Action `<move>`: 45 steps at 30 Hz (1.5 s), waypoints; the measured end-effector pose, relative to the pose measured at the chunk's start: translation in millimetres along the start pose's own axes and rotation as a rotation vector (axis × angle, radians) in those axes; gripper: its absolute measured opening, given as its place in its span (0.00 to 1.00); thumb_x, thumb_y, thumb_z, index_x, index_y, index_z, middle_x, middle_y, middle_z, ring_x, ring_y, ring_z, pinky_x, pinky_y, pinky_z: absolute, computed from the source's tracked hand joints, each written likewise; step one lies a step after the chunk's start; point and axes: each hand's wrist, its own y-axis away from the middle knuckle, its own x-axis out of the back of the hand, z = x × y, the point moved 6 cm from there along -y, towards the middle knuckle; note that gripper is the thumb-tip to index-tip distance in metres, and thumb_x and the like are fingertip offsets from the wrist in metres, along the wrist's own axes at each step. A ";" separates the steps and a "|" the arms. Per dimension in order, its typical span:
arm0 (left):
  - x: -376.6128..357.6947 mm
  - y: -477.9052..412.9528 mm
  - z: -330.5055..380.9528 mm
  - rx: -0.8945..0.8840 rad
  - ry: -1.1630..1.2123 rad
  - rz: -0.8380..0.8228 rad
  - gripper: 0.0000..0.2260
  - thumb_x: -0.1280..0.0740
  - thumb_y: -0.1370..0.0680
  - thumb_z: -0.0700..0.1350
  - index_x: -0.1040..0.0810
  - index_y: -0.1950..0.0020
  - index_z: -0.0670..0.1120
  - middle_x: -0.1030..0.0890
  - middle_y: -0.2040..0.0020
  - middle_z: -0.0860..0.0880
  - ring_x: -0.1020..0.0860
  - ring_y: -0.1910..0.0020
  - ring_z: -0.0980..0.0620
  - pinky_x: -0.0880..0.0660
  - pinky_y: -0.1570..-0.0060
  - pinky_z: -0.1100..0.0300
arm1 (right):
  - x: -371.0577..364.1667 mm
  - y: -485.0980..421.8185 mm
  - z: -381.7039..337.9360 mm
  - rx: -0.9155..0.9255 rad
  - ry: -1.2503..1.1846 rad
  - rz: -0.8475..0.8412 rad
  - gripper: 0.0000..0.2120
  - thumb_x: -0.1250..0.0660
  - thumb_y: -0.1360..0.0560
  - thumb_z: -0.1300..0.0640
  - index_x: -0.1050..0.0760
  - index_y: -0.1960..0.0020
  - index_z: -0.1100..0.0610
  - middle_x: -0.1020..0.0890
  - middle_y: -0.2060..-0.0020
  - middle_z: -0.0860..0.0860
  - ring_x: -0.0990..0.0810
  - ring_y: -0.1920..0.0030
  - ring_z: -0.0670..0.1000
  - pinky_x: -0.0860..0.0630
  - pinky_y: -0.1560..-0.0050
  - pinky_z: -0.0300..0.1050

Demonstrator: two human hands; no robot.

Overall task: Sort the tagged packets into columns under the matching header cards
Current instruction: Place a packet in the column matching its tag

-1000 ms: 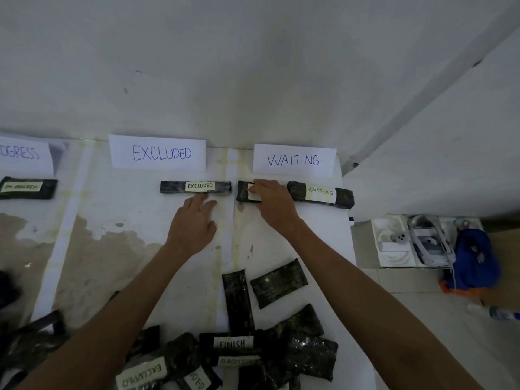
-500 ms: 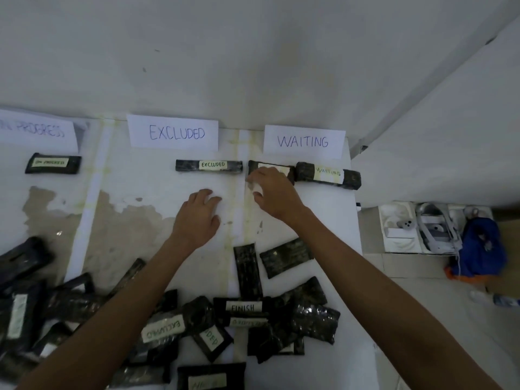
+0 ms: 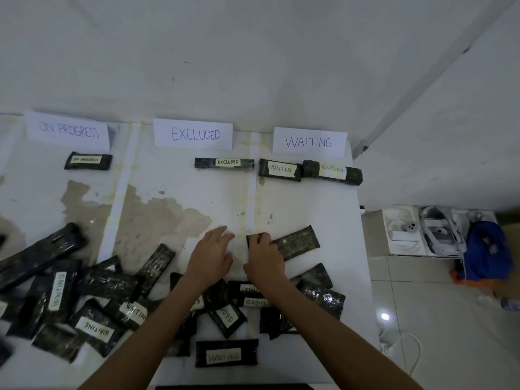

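my right hand (image 3: 263,258) has its fingers curled down onto the end of a face-down dark packet (image 3: 295,242) just right of frame center, probably to flip it for the tag, while my left hand (image 3: 212,256) lies flat with fingers loosely spread beside it, holding nothing.

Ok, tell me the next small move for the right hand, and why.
Probably close the right hand on the dark packet under its fingertips, lift it and turn it over. No tag shows on its upper face, so its column cannot be told yet. The left hand rests empty beside it.
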 end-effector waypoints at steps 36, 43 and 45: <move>43.8 63.1 8.6 -0.306 -0.120 0.111 0.31 0.26 0.33 0.48 0.31 0.32 0.45 0.25 0.36 0.47 0.27 0.37 0.45 0.29 0.38 0.49 | 45.6 7.5 -27.7 0.086 -1.034 -0.346 0.22 0.28 0.29 0.60 0.29 0.37 0.54 0.15 0.57 0.52 0.16 0.55 0.47 0.20 0.49 0.44; 92.1 86.0 -52.1 -0.206 -0.080 0.166 0.27 0.25 0.34 0.43 0.27 0.36 0.42 0.22 0.43 0.45 0.22 0.48 0.45 0.23 0.49 0.52 | 51.0 -4.0 -99.7 0.079 -1.000 -0.250 0.15 0.36 0.23 0.47 0.27 0.39 0.53 0.17 0.49 0.53 0.19 0.52 0.45 0.25 0.54 0.38; 106.8 96.3 -81.0 -0.118 -0.063 0.176 0.26 0.26 0.32 0.44 0.28 0.36 0.43 0.22 0.42 0.45 0.23 0.47 0.45 0.24 0.48 0.53 | 51.0 -11.1 -121.4 0.036 -1.007 -0.190 0.12 0.41 0.20 0.51 0.26 0.43 0.56 0.18 0.50 0.54 0.20 0.57 0.46 0.26 0.62 0.34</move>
